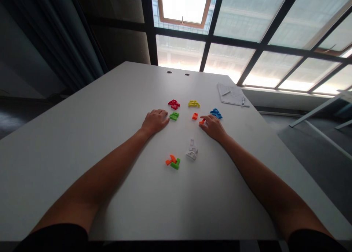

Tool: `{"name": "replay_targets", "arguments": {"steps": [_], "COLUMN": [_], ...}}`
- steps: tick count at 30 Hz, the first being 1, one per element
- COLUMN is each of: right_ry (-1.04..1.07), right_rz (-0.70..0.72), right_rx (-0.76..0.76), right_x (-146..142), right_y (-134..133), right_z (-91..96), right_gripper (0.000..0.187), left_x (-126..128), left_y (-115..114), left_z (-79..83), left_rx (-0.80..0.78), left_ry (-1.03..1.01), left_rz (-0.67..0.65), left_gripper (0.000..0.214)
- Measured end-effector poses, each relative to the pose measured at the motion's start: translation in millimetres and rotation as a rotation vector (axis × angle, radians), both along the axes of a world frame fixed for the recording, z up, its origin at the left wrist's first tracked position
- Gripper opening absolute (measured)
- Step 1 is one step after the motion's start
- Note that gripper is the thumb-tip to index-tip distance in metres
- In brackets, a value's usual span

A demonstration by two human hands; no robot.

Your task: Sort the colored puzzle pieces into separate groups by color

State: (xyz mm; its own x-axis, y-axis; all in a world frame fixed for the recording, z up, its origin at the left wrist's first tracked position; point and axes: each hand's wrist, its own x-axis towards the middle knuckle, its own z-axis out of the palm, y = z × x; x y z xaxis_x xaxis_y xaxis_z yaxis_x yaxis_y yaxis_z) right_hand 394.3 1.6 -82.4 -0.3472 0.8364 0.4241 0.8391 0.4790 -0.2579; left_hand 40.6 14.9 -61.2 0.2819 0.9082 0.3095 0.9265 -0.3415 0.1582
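- My right hand [213,128]: fingertips [202,117] narrow on a matte orange plastic block [202,122], grip unclear; long axis slants toward the far-right corner of the worktop [123,94].
- My left hand [155,121]: fingers loosely curled, empty, just beside a green plastic piece [174,116].

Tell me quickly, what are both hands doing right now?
Left hand: open, empty, resting flat.
Right hand: curled over a small orange piece; can't tell if gripped.

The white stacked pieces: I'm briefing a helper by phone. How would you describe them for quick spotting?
On the white table, find the scattered small plastic pieces. Below the right hand sits a stacked pile, the only white one among red, yellow, green, blue and orange pieces.
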Motion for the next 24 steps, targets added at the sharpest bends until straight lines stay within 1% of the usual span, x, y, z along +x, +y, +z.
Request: {"name": "replay_targets", "arguments": {"steps": [5, 8, 14, 17, 21, 22, 24], "right_ry": [0.059, 0.085, 0.089, 0.081, 0.089, 0.096, 0.099], "right_rz": [0.046, 0.048, -0.038, -0.057, -0.026, -0.030, -0.043], "right_rx": [0.000, -0.003, -0.012, -0.017, 0.020, 0.035, 0.064], "right_x": [-0.2, 0.1, -0.4, -1.8, -3.7, -4.2, -5.1], "right_y": [-0.3, 0.7, 2.2, 1.7, -1.3, -2.3, -4.1], "right_z": [1.0, 0.7, -0.3, 0.0, 2.1, 2.9, 4.4], "right_gripper": [0.029, 0.025, 0.018, 0.021, 0.036, 0.037, 0.029], "left_x": [0.1, -0.3, -0.2, -0.4, -1.1, -1.1, -0.9], "left_y": [0.2, 0.7, 0.8, 0.9, 1.6, 1.6, 1.5], "left_z": [-0.5, -1.5, -1.6, -1.6, -2.5, -2.6, -2.3], "left_rx": [0.002, 0.012, 0.013, 0.004, 0.005, 0.005, 0.003], "left_ry": [-0.008, -0.012, -0.010, -0.005, -0.007, -0.009, -0.014], "left_rz": [-0.002, -0.009, -0.007, -0.003, -0.004, -0.005, -0.006], "left_gripper": [0.036, 0.036, 0.037, 0.037, 0.037, 0.037, 0.037]}}
